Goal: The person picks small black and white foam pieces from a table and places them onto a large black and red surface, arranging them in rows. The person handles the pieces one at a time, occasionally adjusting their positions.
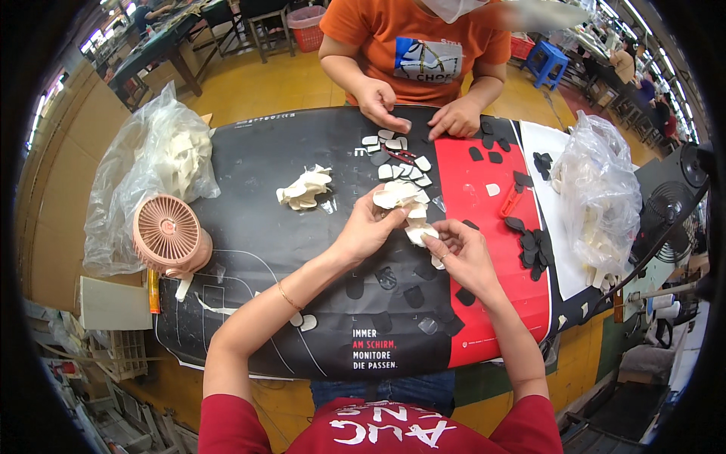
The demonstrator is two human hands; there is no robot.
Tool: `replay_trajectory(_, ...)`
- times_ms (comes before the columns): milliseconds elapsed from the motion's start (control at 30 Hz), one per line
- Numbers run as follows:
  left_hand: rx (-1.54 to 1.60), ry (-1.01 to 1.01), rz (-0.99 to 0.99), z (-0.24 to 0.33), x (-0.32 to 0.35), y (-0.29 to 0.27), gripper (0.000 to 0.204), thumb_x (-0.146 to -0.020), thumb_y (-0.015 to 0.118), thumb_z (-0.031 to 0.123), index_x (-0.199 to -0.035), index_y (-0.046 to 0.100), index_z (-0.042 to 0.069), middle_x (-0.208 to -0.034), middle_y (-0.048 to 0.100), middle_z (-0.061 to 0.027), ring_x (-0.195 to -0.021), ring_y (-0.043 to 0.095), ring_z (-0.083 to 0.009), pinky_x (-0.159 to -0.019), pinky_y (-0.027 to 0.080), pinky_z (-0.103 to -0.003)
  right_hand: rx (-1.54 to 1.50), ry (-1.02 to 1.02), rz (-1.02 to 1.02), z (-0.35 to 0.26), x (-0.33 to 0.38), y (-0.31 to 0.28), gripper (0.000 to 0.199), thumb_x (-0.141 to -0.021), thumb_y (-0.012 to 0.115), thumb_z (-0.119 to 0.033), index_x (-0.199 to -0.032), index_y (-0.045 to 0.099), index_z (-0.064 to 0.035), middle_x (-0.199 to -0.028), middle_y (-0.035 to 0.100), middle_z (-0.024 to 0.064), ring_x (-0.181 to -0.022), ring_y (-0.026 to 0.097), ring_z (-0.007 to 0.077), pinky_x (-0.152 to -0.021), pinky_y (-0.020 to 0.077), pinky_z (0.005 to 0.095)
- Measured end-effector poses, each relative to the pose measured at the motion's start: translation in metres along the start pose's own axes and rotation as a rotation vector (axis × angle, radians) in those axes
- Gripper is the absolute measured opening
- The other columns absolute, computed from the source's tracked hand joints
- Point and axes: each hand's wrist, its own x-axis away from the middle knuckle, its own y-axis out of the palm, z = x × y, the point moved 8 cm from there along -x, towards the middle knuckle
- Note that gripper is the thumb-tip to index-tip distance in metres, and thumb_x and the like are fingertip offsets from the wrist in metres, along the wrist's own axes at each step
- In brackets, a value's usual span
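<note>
Over the surface (249, 170), the left hand (368, 228) is clutching cream pieces (399, 194); the right hand (466, 254) is pinching another piece (418, 234).

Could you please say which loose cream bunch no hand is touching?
The cream bunch left of the left hand, on the black mat; the other bunch is in that hand.
</note>
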Motion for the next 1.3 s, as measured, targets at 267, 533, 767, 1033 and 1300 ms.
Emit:
replay_trajectory(267,-1.374,0.495,0.257,0.085,0.047,-0.036,0.063,-0.083,0.073,0.012,-0.141,0.047,0.007,-0.142,0.048,-0.0211,-0.132,0.047,-0.0399,-0.109,0.038,-0.049,0.282,-0.131,0.154,-0.001,-0.016,-0.025,0.021,-0.091,0.071,-0.014,-0.103,0.069,0.0037,-0.077,0.068,0.0046,-0.068,0.061,0.0081,-0.062,0.0495,0.0246)
replay_trajectory(533,-1.26,0.083,0.37,0.084,0.061,-0.148,0.054,-0.08,0.078,0.018,-0.126,0.057,0.0,-0.124,0.061,-0.0233,-0.119,0.057,-0.0385,-0.099,0.046,-0.043,0.504,-0.573,0.213,-0.063,-0.018,0.013,0.038,-0.084,0.076,-0.019,-0.117,0.064,-0.0041,-0.111,0.059,0.0151,-0.104,0.058,0.0325,-0.089,0.0484,0.0416)
replay_trajectory(767,-0.958,0.086,0.259,0.069,0.046,-0.135,0.03,-0.085,0.072,0.005,-0.113,0.064,-0.002,-0.096,0.07,-0.01,-0.083,0.067,-0.0138,-0.078,0.053,-0.029,0.673,-0.827,-0.028,-0.105,-0.066,0.122,0.064,-0.083,0.077,-0.025,-0.139,0.05,-0.0117,-0.136,0.052,0.0155,-0.125,0.05,0.0345,-0.104,0.0411,0.0445)
replay_trajectory(1033,-0.621,0.228,0.617,0.087,0.065,-0.163,0.038,-0.09,0.076,0.025,-0.115,0.063,0.0,-0.098,0.069,-0.0108,-0.09,0.065,-0.0161,-0.074,0.053,-0.03,0.251,-0.458,-0.093,-0.091,-0.11,0.124,0.03,-0.092,0.068,-0.03,-0.094,0.071,0.0,-0.087,0.07,0.0201,-0.08,0.068,0.0395,-0.07,0.0514,0.045)
replay_trajectory(1300,-0.816,0.169,0.498,0.079,0.07,-0.117,0.027,-0.09,0.076,0.023,-0.098,0.072,-0.002,-0.086,0.074,-0.0083,-0.08,0.068,-0.0119,-0.074,0.053,-0.028,0.176,-0.525,-0.08,-0.095,-0.098,0.124,0.032,-0.094,0.067,-0.029,-0.103,0.073,0.0011,-0.085,0.071,0.0189,-0.075,0.069,0.0336,-0.068,0.0517,0.0392)
